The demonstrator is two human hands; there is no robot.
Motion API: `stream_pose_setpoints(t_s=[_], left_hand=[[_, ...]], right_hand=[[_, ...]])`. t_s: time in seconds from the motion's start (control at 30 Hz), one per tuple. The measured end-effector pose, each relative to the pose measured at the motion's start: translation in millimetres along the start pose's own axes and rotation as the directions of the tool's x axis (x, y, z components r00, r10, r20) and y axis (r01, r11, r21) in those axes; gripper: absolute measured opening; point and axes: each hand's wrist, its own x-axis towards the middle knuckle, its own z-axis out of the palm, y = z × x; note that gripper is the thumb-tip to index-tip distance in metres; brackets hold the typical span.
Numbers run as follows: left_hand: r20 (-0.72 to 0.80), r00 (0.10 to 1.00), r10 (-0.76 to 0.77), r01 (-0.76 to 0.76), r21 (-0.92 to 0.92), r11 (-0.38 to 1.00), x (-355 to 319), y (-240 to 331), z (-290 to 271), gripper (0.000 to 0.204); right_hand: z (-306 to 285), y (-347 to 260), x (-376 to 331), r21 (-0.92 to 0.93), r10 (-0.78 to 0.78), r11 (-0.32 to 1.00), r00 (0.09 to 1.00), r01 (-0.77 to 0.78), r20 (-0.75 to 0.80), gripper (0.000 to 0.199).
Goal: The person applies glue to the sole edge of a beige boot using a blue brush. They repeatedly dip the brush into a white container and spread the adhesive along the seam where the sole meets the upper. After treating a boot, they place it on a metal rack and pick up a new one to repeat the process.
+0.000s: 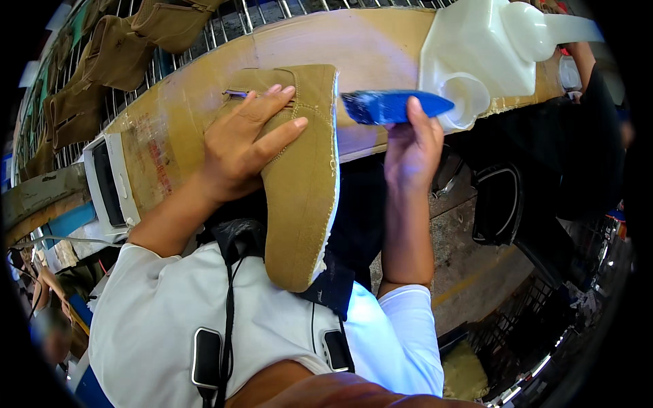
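Note:
A tan boot point(299, 197) lies on its side, its shaft on the cardboard-covered bench and its toe reaching down toward my lap. Along its right side runs a ragged white edge. My left hand point(238, 146) holds the shaft near a short zip, with fingers stretched across the tan surface. In my right hand point(415, 149) is a blue brush point(388, 107), smeared with white and held level to the right of the boot, apart from it. Just beyond the brush stands a white plastic container point(476, 51) with a round, cup-like opening point(468, 95) on its near side.
Several tan boots point(109, 54) sit on a wire rack point(224, 30) at the far left. A white-framed box point(109, 180) adjoins the bench point(170, 102) on the left. Another person's arm point(581, 61) shows at the far right, near a black bag point(500, 204).

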Motion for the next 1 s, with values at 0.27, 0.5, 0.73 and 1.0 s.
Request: stream_pose_setpoints(t_s=[0.27,0.5,0.73,1.0], left_hand=[[-0.029,1.0,0.004,-0.003,0.016,1.0,-5.6,-2.2,4.1,0.04],[-0.021,1.0,0.001,0.0,0.052,0.999,-9.3,-1.7,7.2,0.031],[-0.021,1.0,0.006,-0.005,0.067,0.998,-9.1,-1.6,6.9,0.03],[-0.022,1.0,-0.004,0.005,0.075,0.997,-8.6,-0.8,6.8,0.03]], right_hand=[[22.0,21.2,37.7,-0.318,-0.164,0.937,0.986,0.142,-0.042,0.016],[16.3,6.3,2.3,-0.35,-0.163,0.923,0.986,0.16,0.021,0.012],[21.8,0.0,-23.6,-0.341,-0.23,0.915,0.973,0.215,-0.004,0.012],[19.8,-12.6,-36.3,-0.347,-0.208,0.903,0.965,0.253,0.161,0.021]])
